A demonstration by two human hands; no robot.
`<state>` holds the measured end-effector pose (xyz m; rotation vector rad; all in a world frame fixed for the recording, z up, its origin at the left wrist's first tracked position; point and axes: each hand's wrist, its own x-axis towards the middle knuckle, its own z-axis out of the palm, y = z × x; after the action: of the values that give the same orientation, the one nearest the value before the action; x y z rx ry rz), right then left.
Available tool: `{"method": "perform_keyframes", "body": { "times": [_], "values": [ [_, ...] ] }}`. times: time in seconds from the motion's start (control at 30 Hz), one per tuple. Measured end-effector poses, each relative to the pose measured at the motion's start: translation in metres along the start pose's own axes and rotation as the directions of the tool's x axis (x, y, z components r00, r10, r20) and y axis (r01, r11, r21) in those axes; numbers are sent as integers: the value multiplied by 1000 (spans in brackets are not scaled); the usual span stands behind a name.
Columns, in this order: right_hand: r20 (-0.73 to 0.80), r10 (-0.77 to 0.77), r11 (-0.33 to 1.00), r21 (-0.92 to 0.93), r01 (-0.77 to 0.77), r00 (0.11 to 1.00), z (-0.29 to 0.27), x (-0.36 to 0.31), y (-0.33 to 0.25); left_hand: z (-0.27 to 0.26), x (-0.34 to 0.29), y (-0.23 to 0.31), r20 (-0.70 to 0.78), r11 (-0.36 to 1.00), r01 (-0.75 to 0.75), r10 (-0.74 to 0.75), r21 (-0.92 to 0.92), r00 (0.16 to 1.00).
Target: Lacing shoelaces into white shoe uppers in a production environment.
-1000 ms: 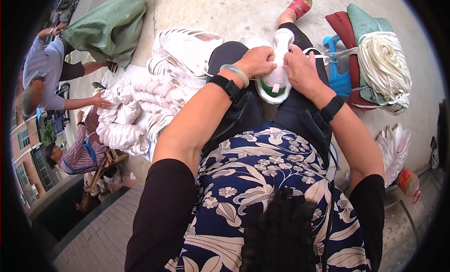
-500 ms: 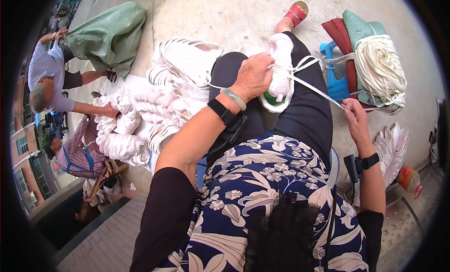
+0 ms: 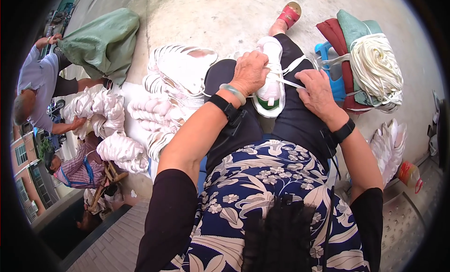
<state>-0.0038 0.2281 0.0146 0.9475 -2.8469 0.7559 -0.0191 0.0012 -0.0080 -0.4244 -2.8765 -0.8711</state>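
So your shoe (image 3: pixel 271 91) is upper middle of the frame, toe up: white, pinkish tongue, bit of green inside the heel end. Your left hand (image 3: pixel 250 74) covers one edge, can't tell if it's gripping. Your right hand (image 3: pixel 320 90) is pinching the flat white lace (image 3: pixel 291 83).

shoe (image 3: pixel 270 93) on thighs (image 3: pixel 300 113), between left hand (image 3: pixel 251 73) and right hand (image 3: pixel 319 94) | shoe pile (image 3: pixel 178 68) at left | lace bundle (image 3: pixel 378 65) on cloths (image 3: pixel 331 34) at right
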Motion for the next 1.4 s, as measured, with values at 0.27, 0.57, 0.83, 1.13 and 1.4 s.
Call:
{"method": "perform_keyframes", "body": {
  "times": [0.27, 0.57, 0.83, 1.13, 1.4],
  "values": [
    [102, -49, 997, -56, 54, 994, 18, 15, -8, -11, 12, 2, 139, 970, -194, 175, 143, 975],
    [77, 82, 973, 211, -97, 994, 16, 18, -10, -35, 24, -7, 445, 1000, 10, 4, -29, 895],
    [96, 193, 907, 361, -215, 976, 17, 32, -10, -88, 23, -1, 414, 465, 444, -172, -766, 894],
    [123, 454, 788, 407, -462, 882, -4, -11, -6, -79, 7, -16, 287, 213, 397, -409, -893, 866],
    [128, 690, 541, 563, -625, 712, -58, -132, 47, -37, 12, 8, 355, 285, 493, -421, -822, 835]
  ]
}}
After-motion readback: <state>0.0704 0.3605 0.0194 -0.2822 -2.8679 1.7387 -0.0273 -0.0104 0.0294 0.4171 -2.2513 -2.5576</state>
